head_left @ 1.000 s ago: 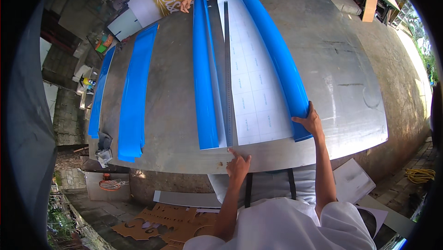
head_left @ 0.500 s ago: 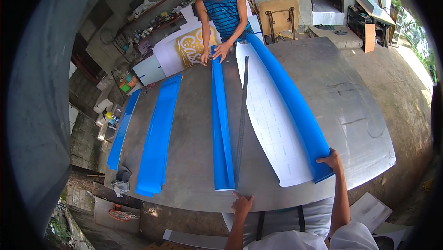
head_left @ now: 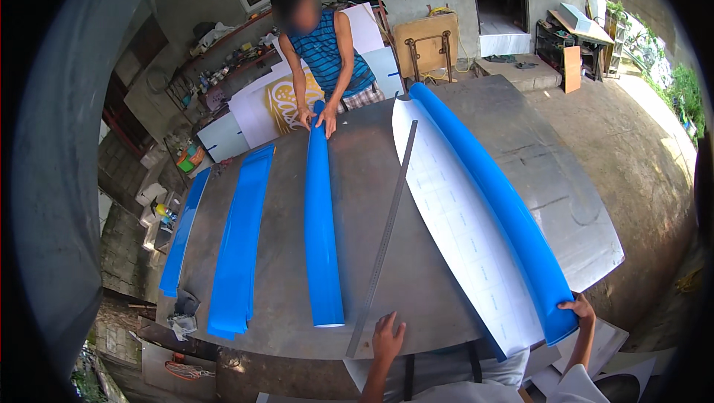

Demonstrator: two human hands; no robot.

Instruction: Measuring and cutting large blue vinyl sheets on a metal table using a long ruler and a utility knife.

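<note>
My right hand [head_left: 579, 311] is closed on the near corner of a large blue sheet [head_left: 513, 198], partly curled, with its white gridded backing [head_left: 472, 232] facing up. The sheet's near end reaches past the table edge. Low over the table's near edge, my left hand [head_left: 388, 337] has its fingers apart and holds nothing. Beside it is the near end of a long metal ruler [head_left: 386, 233], lying slanted, its far end over the white backing. Left of the ruler lies a blue strip [head_left: 322, 239], blue side up; a co-worker's two hands [head_left: 320, 116] grip its far end.
Two flat blue pieces, a wider one [head_left: 239, 243] and a narrow one [head_left: 184, 232], lie at the left of the grey metal table [head_left: 561, 150]. A co-worker [head_left: 327, 46] stands at the far side. A folded table [head_left: 427, 42] leans behind.
The blue strip has shifted left and its folded-over side now lies smooth. The large sheet came nearer to me, with my right hand on it. The ruler slid nearer and tilts more.
</note>
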